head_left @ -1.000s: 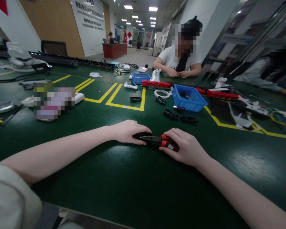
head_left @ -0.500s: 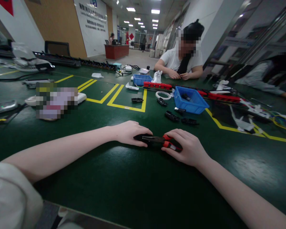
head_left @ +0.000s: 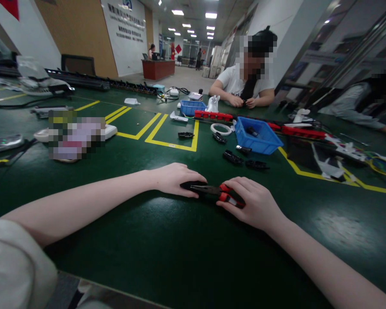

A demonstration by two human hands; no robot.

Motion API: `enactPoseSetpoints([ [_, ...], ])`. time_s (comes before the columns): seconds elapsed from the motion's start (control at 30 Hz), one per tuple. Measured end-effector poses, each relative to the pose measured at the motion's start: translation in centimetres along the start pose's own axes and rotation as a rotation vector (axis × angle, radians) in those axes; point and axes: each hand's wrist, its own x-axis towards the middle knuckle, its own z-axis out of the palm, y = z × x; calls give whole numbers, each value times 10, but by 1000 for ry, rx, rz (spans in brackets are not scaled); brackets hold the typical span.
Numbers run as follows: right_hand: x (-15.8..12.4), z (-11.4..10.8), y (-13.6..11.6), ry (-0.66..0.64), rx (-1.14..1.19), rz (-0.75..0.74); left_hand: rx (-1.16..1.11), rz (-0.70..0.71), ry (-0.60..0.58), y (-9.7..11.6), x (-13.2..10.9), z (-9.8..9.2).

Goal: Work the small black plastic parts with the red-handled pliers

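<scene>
My left hand (head_left: 176, 179) is closed around a dark black part (head_left: 187, 186), gripped between thumb and fingers just above the green table (head_left: 180, 253). Most of that part is hidden by the fingers and its kind is unclear. In my right hand (head_left: 255, 199) are long-nose pliers (head_left: 223, 192) with red and black handles. Their slim metal jaws point left and lie against or just over the black part; whether they pinch it I cannot tell.
Several black plastic pieces (head_left: 232, 157) lie beyond my right hand, near a blue bin (head_left: 259, 139). A white ring of tape (head_left: 221, 129) and red strips (head_left: 214, 116) lie further back. At left is a blurred phone (head_left: 77, 139). A co-worker (head_left: 244, 86) sits opposite.
The pliers' tips have shifted slightly left over the black part, and my right hand sits a touch lower. My left hand keeps its hold almost unmoved.
</scene>
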Motion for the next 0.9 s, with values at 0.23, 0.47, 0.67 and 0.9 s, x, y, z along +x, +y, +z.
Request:
enactPoseSetpoints([
  [0.23, 1, -3, 7, -27, -26, -32, 9, 0, -7, 1, 1, -1],
  [0.47, 1, -5, 9, -19, -24, -47, 6, 11, -6, 3, 2, -2],
  [0.67, -1, -5, 8, -22, -23, -29, 9, 8, -7, 2, 2, -1],
  [0.9, -2, -1, 6, -2, -61, -35, 11, -3, -23, 2, 2, -1],
])
